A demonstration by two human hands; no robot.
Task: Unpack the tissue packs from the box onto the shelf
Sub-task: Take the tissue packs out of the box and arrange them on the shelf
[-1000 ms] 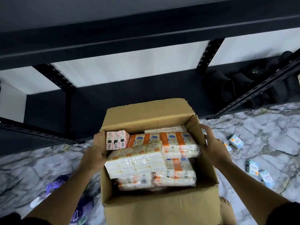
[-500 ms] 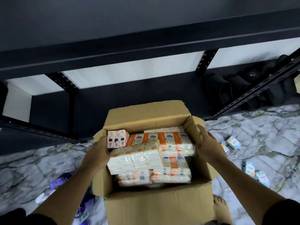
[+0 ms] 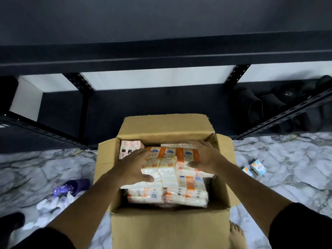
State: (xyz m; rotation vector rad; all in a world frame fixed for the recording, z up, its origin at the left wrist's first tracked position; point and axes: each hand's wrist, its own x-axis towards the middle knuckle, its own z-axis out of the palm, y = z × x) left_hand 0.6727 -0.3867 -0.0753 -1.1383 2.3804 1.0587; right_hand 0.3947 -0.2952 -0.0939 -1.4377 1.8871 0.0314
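Head view: we find the cardboard box (image 3: pixel 170 229) open at lower centre of the frame, full of tissue packs (image 3: pixel 179 193). The left hand (image 3: pixel 132 168) grasps the near-left white pack (image 3: pixel 159 170), thumb under its edge. The right hand (image 3: pixel 206 156) lies flat, fingers spread, on the orange-banded pack (image 3: pixel 181 154). The dark shelf (image 3: pixel 161 105) stands behind the box, at mid-frame.

Premises appeared to be stockroom: black slotted-angle shelving (image 3: pixel 280 119), marble-pattern floor (image 3: pixel 280 169), open goods carton (image 3: pixel 168 229).
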